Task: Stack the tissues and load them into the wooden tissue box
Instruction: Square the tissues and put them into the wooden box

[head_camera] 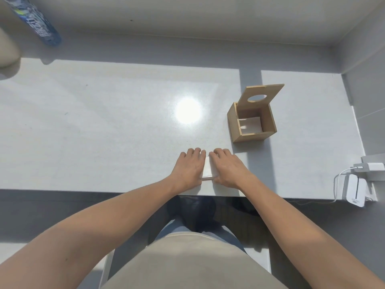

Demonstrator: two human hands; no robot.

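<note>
White tissues (208, 170) lie in a small squared stack near the front edge of the pale grey table (104, 126), pressed between two bare hands. The left hand (190, 166) lies flat against the stack's left side, fingers stretched forward and curled at the tips; the right hand (226, 167) covers the right side the same way. Both hands press on the stack from either side rather than closing round it, and their fingertips nearly meet at its far edge.

The wooden tissue box (251, 124) stands well apart, farther back and to the right, its hinged lid (261, 94) tilted up and back, showing an oval hole. Something white lies at the bottom inside.

A blue bottle (35, 21) at the far left carries white lettering too blurred to read. At the right edge sit a white charger (373, 166) with its cable and a white device (357, 192) bearing a small dark label that cannot be read
</note>
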